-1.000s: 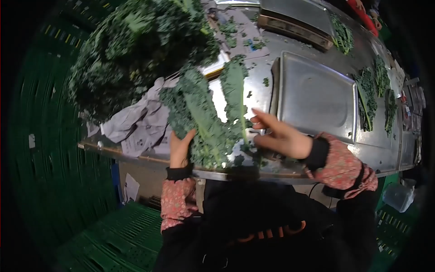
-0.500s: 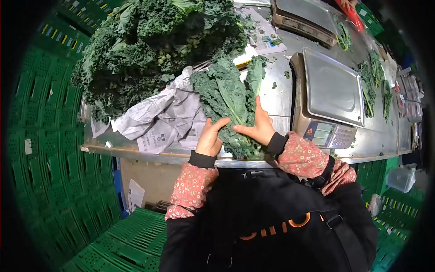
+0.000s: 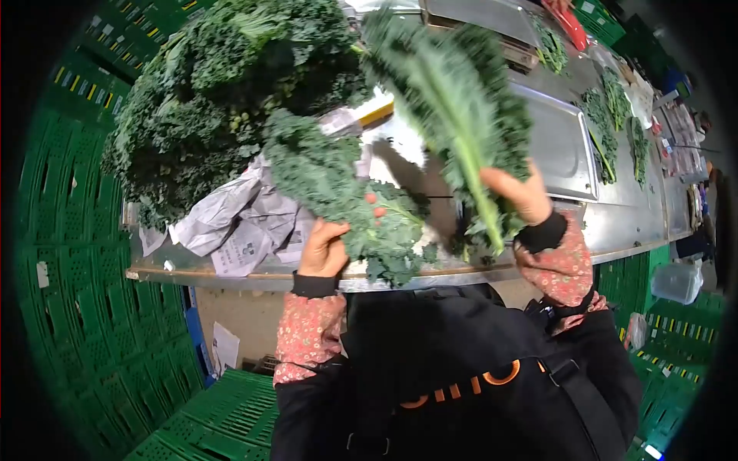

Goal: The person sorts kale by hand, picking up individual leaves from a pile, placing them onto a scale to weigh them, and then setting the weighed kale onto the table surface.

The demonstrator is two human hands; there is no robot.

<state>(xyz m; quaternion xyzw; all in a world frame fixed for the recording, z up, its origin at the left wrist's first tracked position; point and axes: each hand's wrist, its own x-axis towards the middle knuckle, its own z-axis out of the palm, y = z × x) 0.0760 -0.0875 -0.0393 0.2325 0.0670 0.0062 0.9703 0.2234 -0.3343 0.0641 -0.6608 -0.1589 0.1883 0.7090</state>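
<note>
My right hand [image 3: 524, 194] is closed round the stem end of a large curly kale leaf [image 3: 453, 115]. The leaf is raised, slanting up and left, and blurred by motion; it partly covers a metal scale [image 3: 565, 142]. Other kale leaves [image 3: 311, 165] are in my left hand [image 3: 327, 247], low over the table's front edge, with its fingertips showing between them. A big heap of kale [image 3: 231, 100] stands at the back left, beside crumpled newspaper [image 3: 242, 219].
The metal table [image 3: 623, 219] runs off to the right, with loose kale leaves [image 3: 603, 138] on it. A second scale [image 3: 500, 23] stands farther back. Green crates [image 3: 69, 307] are stacked at the left, and another green crate [image 3: 231, 415] lies low by my body.
My right hand has moved right and lifted a kale leaf off the others. My left hand has shifted a little left and now grips the remaining leaves. The view has shifted slightly.
</note>
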